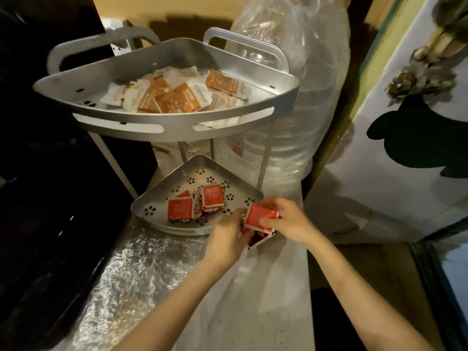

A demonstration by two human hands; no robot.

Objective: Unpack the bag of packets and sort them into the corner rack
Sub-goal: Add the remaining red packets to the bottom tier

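Observation:
A silver two-tier corner rack stands on the counter. Its upper shelf (131, 125) holds several orange-and-white packets (177, 98). Its lower shelf (149, 198) holds several red packets (180, 209). Just right of the lower shelf, my right hand (288, 220) pinches a red packet (259, 217). My left hand (228, 236) holds a bunch of red and dark packets (255, 238) beneath it. A thin clear plastic bag (235, 295) lies flat on the counter under my forearms.
A large clear water bottle wrapped in plastic (291, 97) stands right behind the rack. A dark appliance (50, 173) fills the left side. Foil-like covering (121, 269) lines the counter. A white door (405, 173) is at the right, past the counter edge.

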